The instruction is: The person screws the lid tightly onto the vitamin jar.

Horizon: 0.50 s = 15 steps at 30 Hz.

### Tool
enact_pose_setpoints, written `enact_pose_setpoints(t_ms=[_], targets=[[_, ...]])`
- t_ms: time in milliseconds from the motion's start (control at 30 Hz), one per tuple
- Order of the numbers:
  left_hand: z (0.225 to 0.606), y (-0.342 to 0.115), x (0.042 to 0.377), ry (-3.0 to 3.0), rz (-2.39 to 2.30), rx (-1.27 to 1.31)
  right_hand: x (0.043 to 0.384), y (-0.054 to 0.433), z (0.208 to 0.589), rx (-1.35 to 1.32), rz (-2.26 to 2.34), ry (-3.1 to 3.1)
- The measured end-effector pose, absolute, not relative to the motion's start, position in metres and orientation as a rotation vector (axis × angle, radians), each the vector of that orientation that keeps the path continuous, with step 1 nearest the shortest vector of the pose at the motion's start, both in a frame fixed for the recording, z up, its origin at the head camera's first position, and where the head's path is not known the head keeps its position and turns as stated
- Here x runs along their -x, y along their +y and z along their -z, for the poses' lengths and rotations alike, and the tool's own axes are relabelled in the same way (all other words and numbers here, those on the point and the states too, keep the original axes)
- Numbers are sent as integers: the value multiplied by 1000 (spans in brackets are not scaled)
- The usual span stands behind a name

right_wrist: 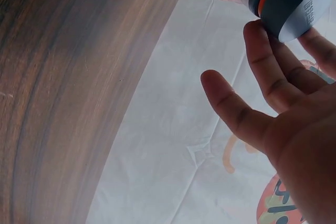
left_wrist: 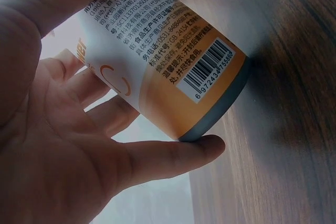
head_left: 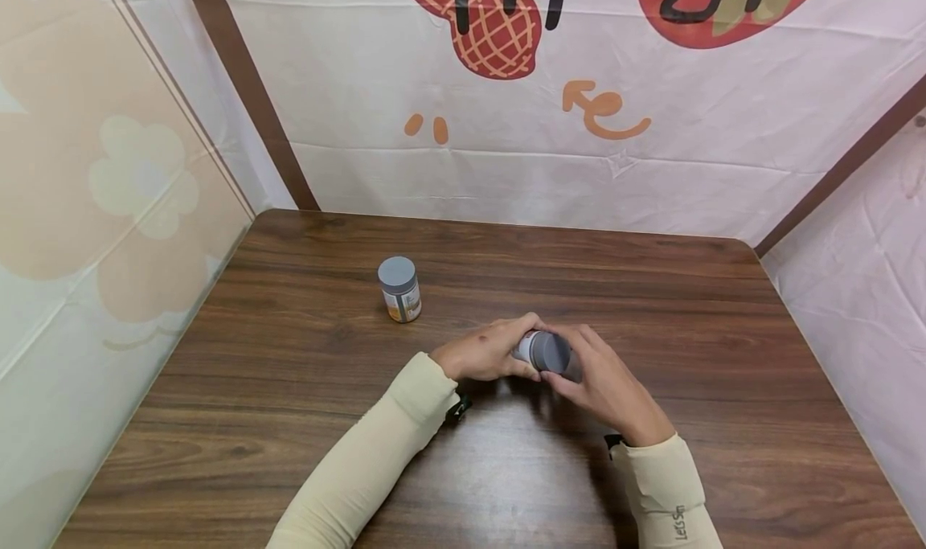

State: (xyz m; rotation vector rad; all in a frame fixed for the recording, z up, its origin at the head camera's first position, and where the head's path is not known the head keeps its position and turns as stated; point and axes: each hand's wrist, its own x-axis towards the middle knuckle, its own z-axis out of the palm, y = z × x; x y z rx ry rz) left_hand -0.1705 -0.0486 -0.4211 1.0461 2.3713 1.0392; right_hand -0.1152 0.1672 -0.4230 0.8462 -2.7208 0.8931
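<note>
A supplement jar (head_left: pixel 529 346) with a white and orange label is held tilted above the table, its grey lid (head_left: pixel 554 354) turned toward the right. My left hand (head_left: pixel 495 350) grips the jar's body. In the left wrist view the jar's label (left_wrist: pixel 163 45) shows a barcode near the dark base, and the little finger lies against that base. My right hand (head_left: pixel 613 384) holds the lid between thumb and fingers. The right wrist view shows the lid (right_wrist: pixel 294 6) at the fingertips, with the little finger standing apart from it.
A second jar (head_left: pixel 402 300) with a grey lid stands upright on the wooden table (head_left: pixel 289 372), left of my hands and farther back. Printed cloth (head_left: pixel 347 75) hangs behind the table and at both sides.
</note>
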Motion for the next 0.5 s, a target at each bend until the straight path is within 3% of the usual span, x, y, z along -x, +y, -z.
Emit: enact_pose_setpoints(t_ms=[233,500], targets=[[420,-49,170,2374,-1030,-1047,114,166,421,-751,-945,-2811],[420,-49,170,2413,-1006,-1068,119,168,426,-941,-826,-2618]])
